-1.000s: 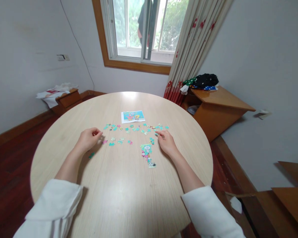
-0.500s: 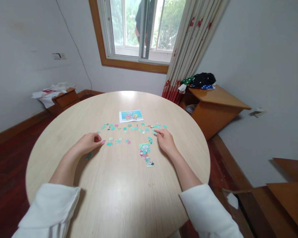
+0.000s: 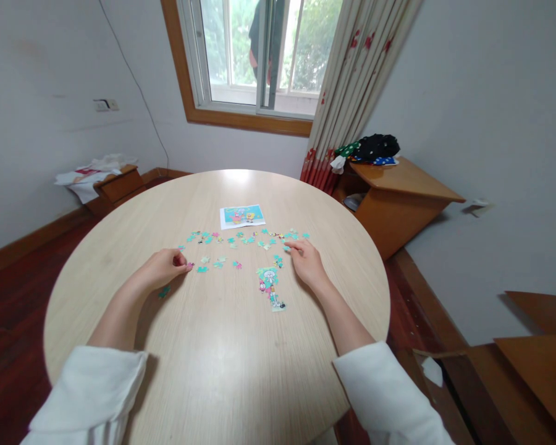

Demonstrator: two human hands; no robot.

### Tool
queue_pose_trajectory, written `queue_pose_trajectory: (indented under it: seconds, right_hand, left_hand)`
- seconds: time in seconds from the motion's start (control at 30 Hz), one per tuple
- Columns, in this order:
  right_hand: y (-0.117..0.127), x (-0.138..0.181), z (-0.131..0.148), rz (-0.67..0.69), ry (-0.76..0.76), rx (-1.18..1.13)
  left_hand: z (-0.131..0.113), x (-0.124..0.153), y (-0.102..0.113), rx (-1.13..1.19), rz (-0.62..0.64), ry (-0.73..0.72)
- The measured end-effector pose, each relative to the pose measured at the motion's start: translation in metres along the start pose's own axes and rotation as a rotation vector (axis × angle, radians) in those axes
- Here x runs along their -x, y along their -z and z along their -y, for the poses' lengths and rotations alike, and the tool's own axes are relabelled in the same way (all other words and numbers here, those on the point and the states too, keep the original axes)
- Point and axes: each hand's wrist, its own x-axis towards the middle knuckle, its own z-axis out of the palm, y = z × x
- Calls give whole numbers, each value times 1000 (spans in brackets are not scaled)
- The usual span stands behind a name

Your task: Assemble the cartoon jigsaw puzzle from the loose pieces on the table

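My left hand (image 3: 165,267) is closed in a pinch on a small pink jigsaw puzzle piece (image 3: 190,266) at the left of the loose pieces. A teal piece (image 3: 164,292) lies below that wrist. My right hand (image 3: 306,259) holds nothing that I can see; its index finger is stretched out beside a teal piece (image 3: 286,248), the other fingers curled. Whether the fingertip touches that piece, I cannot tell. Between the hands lies a joined section of puzzle (image 3: 270,287) with a pale green cartoon figure. A pink piece (image 3: 237,264) and several others are spread nearby.
A picture sheet (image 3: 243,216) with cartoon figures lies behind the row of loose pieces on the round wooden table (image 3: 204,358). Beyond the table are a window, a curtain (image 3: 338,93) and a wooden cabinet (image 3: 398,204) with cloth on top.
The view has shifted slightly. The pink piece in my left hand looks a little turned; both hands stay in nearly the same places over the table.
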Motion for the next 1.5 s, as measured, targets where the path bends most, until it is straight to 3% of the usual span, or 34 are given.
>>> queue_pose_trajectory:
  seconds: [0.27,0.43,0.53,0.67,1.5]
  right_hand:
    - [-1,2,7,8,-5,-60]
    - [-2,6,16,67,8,-101]
    - [-2,8,19,90,34,-107]
    - [-2,8,19,94,40,-106]
    - [-2,9,19,143,20,-93]
  left_hand:
    - [-38,13,-2,672,-100,-32]
    - [-70,21,-31,916,58,-9]
    - [-84,27,-52,914,185,-8]
    - [-93,33,-66,927,262,-40]
    - [-92,36,-71,957,404,-46]
